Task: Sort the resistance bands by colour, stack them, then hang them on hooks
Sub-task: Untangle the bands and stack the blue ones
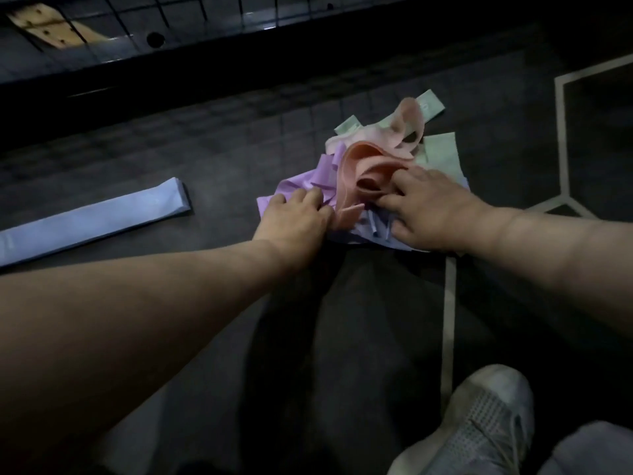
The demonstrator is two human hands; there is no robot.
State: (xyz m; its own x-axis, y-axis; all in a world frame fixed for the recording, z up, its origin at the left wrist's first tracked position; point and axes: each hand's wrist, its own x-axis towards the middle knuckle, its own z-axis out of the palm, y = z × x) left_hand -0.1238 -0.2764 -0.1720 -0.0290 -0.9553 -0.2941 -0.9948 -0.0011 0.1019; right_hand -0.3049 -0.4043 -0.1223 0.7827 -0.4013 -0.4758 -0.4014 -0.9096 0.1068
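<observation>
Band pile (359, 166) — L hand (294, 217) on purple, R hand (435, 207) on peach.

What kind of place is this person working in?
Probably a gym or fitness studio: pastel resistance bands piled on a dark floor with pale inlaid lines, a black wire-grid rack behind, and a white sneaker.

The view is dim and grainy. The dark floor (212, 156) loses detail, and the pale pile of bands (363, 173) is the brightest area. A broad soft shadow lies near, between the forearms. The pink band (407, 121) at the pile's far side is motion-blurred. Wide-angle distortion bows the far rail (205, 53) and swells the near left forearm (120, 320).
</observation>
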